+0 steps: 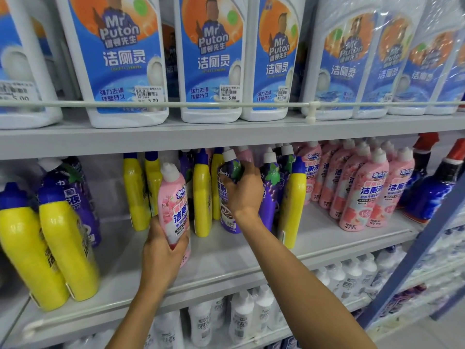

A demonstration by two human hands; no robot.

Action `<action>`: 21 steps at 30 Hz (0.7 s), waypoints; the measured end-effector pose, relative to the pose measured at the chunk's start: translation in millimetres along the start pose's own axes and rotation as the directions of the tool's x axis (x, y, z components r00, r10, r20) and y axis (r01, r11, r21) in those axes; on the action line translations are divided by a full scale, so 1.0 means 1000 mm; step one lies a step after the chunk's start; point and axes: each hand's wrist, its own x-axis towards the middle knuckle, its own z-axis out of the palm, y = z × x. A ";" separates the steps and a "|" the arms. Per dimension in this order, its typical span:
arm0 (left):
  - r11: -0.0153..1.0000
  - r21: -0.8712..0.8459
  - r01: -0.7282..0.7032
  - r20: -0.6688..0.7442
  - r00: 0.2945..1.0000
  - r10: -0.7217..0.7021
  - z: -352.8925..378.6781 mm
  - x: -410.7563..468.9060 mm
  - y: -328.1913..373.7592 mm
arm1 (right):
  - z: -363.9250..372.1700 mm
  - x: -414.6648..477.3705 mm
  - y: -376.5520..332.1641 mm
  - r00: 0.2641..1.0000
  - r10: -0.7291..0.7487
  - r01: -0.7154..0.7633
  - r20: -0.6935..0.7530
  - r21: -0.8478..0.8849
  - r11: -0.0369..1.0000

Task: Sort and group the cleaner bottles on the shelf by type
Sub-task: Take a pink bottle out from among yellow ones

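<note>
Right, pink bottle (173,197) first: our left hand (161,253) is curled round its lower half, white cap up, the bottle leaning a touch, out at the front of the shelf (226,263). Whether its base touches the board, we cannot tell. Up and to the right, our right hand (245,192) grips a purple bottle (227,217) by the shoulder, just under its white cap, in among the mixed row. Between our hands stands a yellow bottle (202,195) with a blue cap. Just right of the right hand we've got more purple bottles (270,187), then, further right, a tight pink block (359,187). Far left of the left hand, a yellow pair (60,248) leans near the shelf's front edge. Above our hands, big white toilet-cleaner bottles (120,59) line the upper level.
</note>
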 end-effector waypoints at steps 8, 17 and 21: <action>1.000 0.006 0.003 -0.005 1.000 -0.003 0.001 -0.001 0.001 | 0.009 -0.021 -0.024 0.997 0.032 -0.023 0.074 -0.119 0.993; 0.999 -0.033 0.008 -0.002 1.000 -0.008 0.000 -0.002 0.000 | 0.013 0.027 -0.017 0.999 0.006 0.008 -0.051 0.265 0.964; 0.999 -0.053 0.011 0.001 1.000 -0.011 0.000 -0.001 -0.001 | 0.030 0.067 -0.004 0.946 0.282 -0.319 0.161 0.301 0.899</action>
